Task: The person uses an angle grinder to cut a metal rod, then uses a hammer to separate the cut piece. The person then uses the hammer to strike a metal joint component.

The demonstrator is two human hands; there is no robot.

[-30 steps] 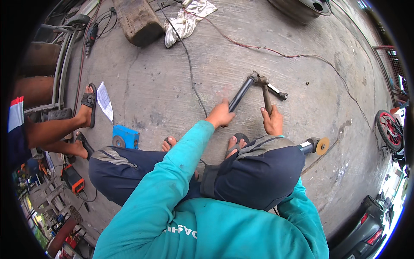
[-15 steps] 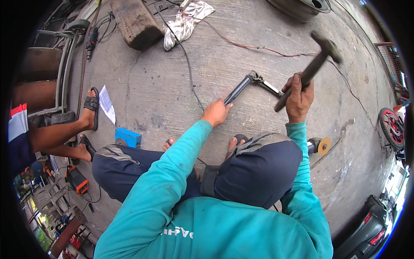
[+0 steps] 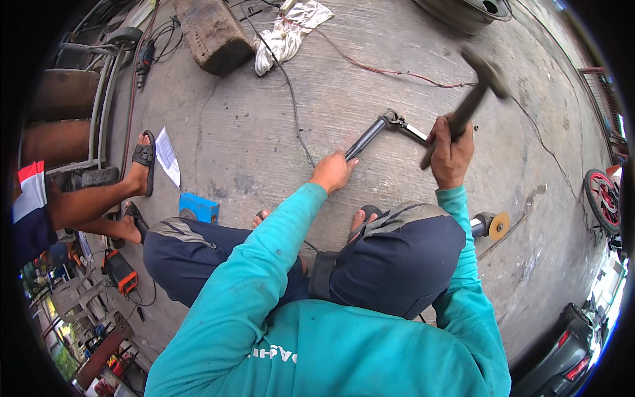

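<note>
My left hand (image 3: 334, 171) is closed round the near end of a dark metal tube (image 3: 366, 139), which lies angled on the concrete floor. At the tube's far end a joint (image 3: 395, 119) links it to a shorter shaft with a silvery part (image 3: 415, 132), whose end is hidden behind my right hand (image 3: 451, 153). That hand grips the dark handle of a hammer (image 3: 487, 76), its blurred head raised above the floor at the right. Beside my right knee lies an angle grinder with a tan disc (image 3: 497, 225).
Another person's legs (image 3: 112, 195) are at left beside paper (image 3: 169, 155). A blue metal box (image 3: 202, 205), drill (image 3: 145, 61), orange-trimmed machine (image 3: 119, 271), wooden block (image 3: 213, 40), white cloth (image 3: 286, 33), wheel rim (image 3: 463, 13) and cables surround me. A red-rimmed wheel (image 3: 600, 198) stands right.
My right hand has lifted the hammer up and to the right from the joint. My left hand stays on the tube, slightly shifted from a second ago.
</note>
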